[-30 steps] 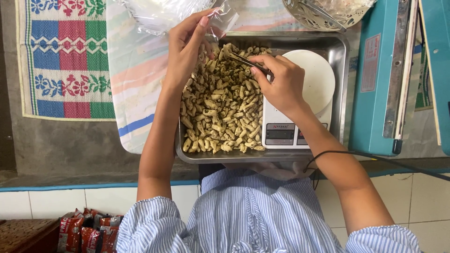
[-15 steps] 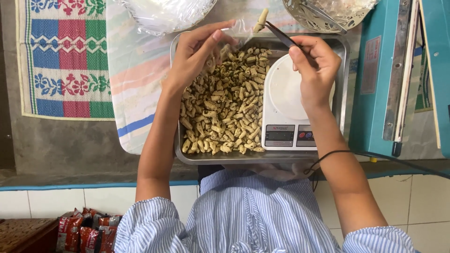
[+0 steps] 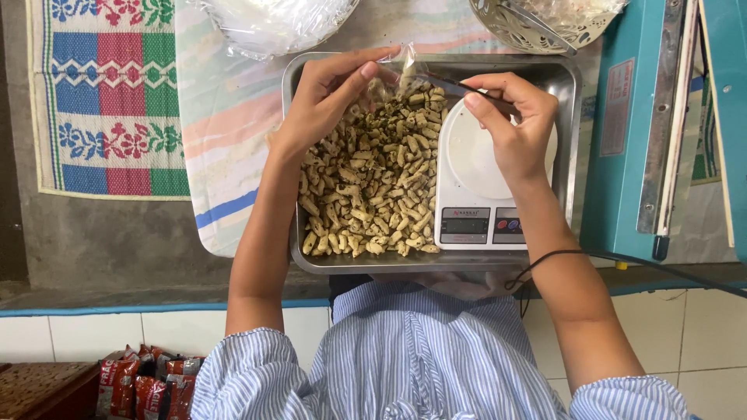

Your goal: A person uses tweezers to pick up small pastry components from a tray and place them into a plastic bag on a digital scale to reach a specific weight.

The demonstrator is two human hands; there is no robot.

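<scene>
Head view, near to far. Striped sleeves frame a steel tray [image 3: 299, 257] holding a heap of small beige, green-flecked snack pieces [image 3: 369, 179] beside a white digital scale [image 3: 482, 179]. The right hand [image 3: 513, 128], over the scale's platter, pinches a thin dark tool [image 3: 467, 84], probably tongs or a scoop handle. The left hand [image 3: 327, 97], at the tray's far rim, pinches the mouth of a small clear plastic bag [image 3: 393, 74]. Risks, as judged: the slack bag mouth may fold shut, so pieces fall back onto the tray or the striped cloth [image 3: 233, 132]; a wrist resting on the platter would falsify the weight.
</scene>
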